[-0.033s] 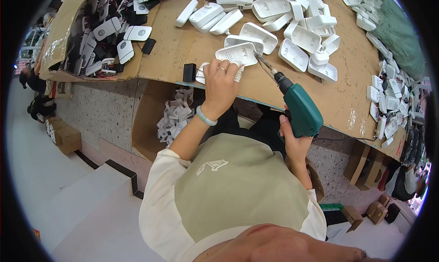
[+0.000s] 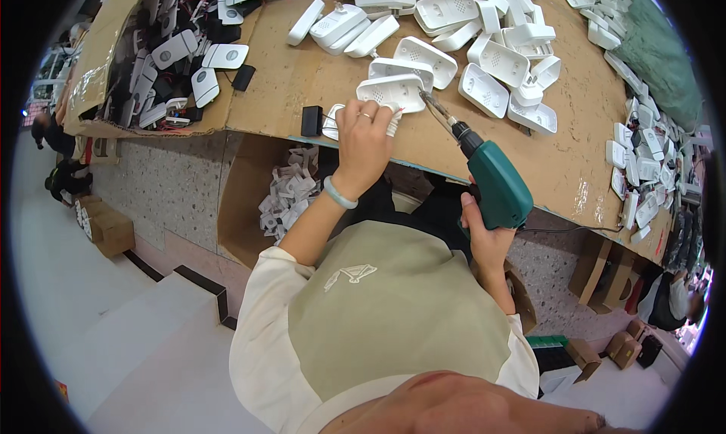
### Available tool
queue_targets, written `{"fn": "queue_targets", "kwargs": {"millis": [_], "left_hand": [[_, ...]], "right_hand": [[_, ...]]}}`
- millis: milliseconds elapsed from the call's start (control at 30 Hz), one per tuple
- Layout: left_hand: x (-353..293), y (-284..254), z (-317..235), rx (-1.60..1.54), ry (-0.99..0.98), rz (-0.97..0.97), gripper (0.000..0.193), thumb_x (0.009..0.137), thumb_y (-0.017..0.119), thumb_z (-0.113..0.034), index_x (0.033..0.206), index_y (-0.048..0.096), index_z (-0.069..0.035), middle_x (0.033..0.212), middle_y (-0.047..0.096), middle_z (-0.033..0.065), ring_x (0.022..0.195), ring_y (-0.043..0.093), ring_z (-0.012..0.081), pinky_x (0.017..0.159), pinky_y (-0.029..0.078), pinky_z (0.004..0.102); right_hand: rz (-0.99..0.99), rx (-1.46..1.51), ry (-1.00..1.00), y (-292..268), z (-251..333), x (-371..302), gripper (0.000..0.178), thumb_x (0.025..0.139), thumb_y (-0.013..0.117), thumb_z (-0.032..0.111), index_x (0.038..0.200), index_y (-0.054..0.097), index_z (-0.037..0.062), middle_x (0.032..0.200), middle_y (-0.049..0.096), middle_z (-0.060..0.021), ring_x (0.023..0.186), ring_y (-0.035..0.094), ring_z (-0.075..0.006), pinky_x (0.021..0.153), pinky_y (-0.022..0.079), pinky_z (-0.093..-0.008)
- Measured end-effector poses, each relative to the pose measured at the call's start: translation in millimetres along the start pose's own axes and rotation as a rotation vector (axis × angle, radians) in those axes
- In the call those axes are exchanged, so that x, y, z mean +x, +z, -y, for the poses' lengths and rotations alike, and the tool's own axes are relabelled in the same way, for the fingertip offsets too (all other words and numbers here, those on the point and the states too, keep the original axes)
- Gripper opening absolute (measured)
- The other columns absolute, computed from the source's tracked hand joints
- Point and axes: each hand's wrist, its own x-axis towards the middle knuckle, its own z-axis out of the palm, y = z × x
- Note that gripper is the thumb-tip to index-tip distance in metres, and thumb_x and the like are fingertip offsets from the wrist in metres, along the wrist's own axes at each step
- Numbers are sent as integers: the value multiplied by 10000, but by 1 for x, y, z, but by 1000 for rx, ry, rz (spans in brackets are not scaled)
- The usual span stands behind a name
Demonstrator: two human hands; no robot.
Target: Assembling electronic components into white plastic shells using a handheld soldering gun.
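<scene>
My left hand (image 2: 363, 143) is closed over a small white part (image 2: 392, 124) at the table's near edge, its fingers largely hiding that part. A bit of red wire shows beside the fingertips. Just beyond lies a white plastic shell (image 2: 391, 90), hollow side up. My right hand (image 2: 488, 237) grips a green pistol-shaped soldering gun (image 2: 499, 183) with a black collar. Its thin metal tip points up and left, reaching the shell's right end. Left of my left hand sit a black block (image 2: 311, 121) with a thin wire and a white flat piece (image 2: 330, 121).
Piled white shells (image 2: 446, 9) cover the far table. A cardboard box (image 2: 98, 56) at left holds white-and-grey units with wires. More small white parts (image 2: 643, 158) and a green cloth bag (image 2: 654, 63) lie at right. Below the edge, a carton (image 2: 246, 199) contains white pieces.
</scene>
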Motion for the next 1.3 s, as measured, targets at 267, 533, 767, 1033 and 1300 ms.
{"fn": "queue_targets", "kwargs": {"millis": [267,533,767,1033,1300], "left_hand": [[16,-2,-19,-23,-42,-158,153,747,680,15,896,653,2,1270,525,189,1175,403,400,963,345,485],[18,10,-17,-12,-111,-56,132,731,651,26,862,639,13,1356,495,154,1244,359,407,1042,287,507],[17,10,-17,24,-127,-63,179,708,661,16,881,667,-30,1344,512,116,1237,374,386,1019,277,526],[19,12,-17,75,-140,-49,135,720,690,-1,841,647,-43,1332,502,115,1254,383,369,1000,281,524],[19,14,-17,75,-145,-49,137,721,691,-7,845,651,-51,1331,506,113,1253,385,366,992,282,524]], "right_hand": [[-105,-49,61,4,-6,-6,91,848,733,28,910,681,-14,716,613,24,608,541,-48,577,434,-206],[-44,-228,-106,13,-19,4,152,840,713,-5,982,663,-30,765,643,-33,664,529,-50,625,447,-207],[-31,-260,-138,13,-22,9,201,837,710,-7,1031,658,-26,720,630,-23,626,512,-45,600,442,-202],[-30,-247,-149,15,-27,11,192,838,704,-9,1022,652,-21,711,622,-36,613,505,-55,590,435,-204],[-25,-298,-176,11,-28,12,174,837,704,-8,999,640,-16,694,605,-46,595,491,-65,582,434,-213]]}}
